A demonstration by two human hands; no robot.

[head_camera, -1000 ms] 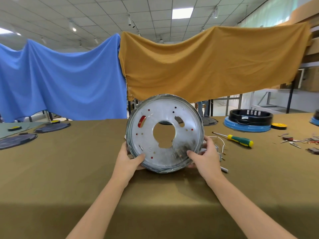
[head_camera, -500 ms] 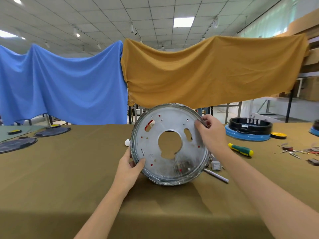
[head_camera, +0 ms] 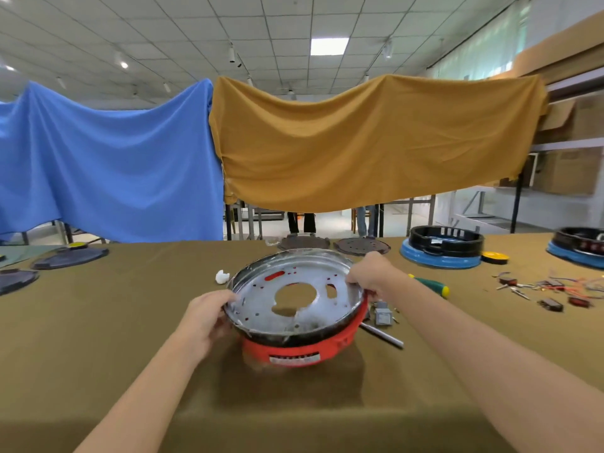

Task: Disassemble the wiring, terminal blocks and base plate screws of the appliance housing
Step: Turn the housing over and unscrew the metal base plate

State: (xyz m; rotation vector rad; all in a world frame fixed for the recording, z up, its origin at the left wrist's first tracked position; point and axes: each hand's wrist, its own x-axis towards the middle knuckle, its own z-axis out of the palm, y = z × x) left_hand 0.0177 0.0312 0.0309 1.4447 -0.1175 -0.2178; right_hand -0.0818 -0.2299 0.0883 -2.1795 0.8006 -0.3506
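Observation:
The round appliance housing [head_camera: 294, 322] lies nearly flat on the olive table, its silver metal plate with a central hole facing up and its red shell [head_camera: 300, 353] underneath. My left hand [head_camera: 204, 317] grips the housing's left rim, fingers curled over the edge. At the far right rim my right hand [head_camera: 369, 273] grips the edge. A small grey terminal block [head_camera: 381, 313] and a metal rod [head_camera: 382, 335] lie on the cloth just right of the housing.
A green-and-yellow screwdriver [head_camera: 431, 286] lies behind my right forearm. Loose wires and connectors [head_camera: 552, 291] are scattered at the right. Two blue-and-black housings [head_camera: 441, 250] stand at the back right, dark discs [head_camera: 70, 256] at the left, and a white scrap [head_camera: 222, 276] nearby.
The housing went from standing upright on its edge to lying nearly flat, red shell down. My right hand moved from the lower rim to the far right rim.

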